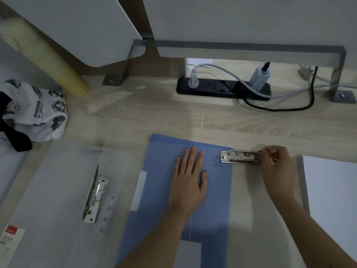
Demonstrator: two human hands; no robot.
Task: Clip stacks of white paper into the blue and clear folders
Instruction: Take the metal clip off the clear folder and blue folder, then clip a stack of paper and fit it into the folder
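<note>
We see the left hand [188, 176] lying flat on the blue folder [158, 209] at the lower middle of the frame, fingers straight, close together and aimed at the top edge, palm pressing the cover down. The right hand [278, 161], right of centre, has its fingers curled and pinches the right end of the folder's metal clip [239, 157]. That clip sits at the folder's upper right corner, and its long axis runs left to right across the frame. The blue folder's own long side runs from the bottom of the frame upward, leaning slightly right, and a pale translucent sheet [245, 190] spreads beside it under the right forearm; we cannot tell whether it is part of the folder. At the right edge lies a stack of white paper [332, 190], just beside that sheet. In the lower left the clear folder [58, 180] lies open on the counter [154, 113], its second clip [95, 194] pointing bottom to top with a slight tilt. Farther out we find a printed cloth bag [36, 113] at the left edge, a yellowish roll [44, 53] in the upper left and a black power strip [224, 88] with plugs near the top centre.
</note>
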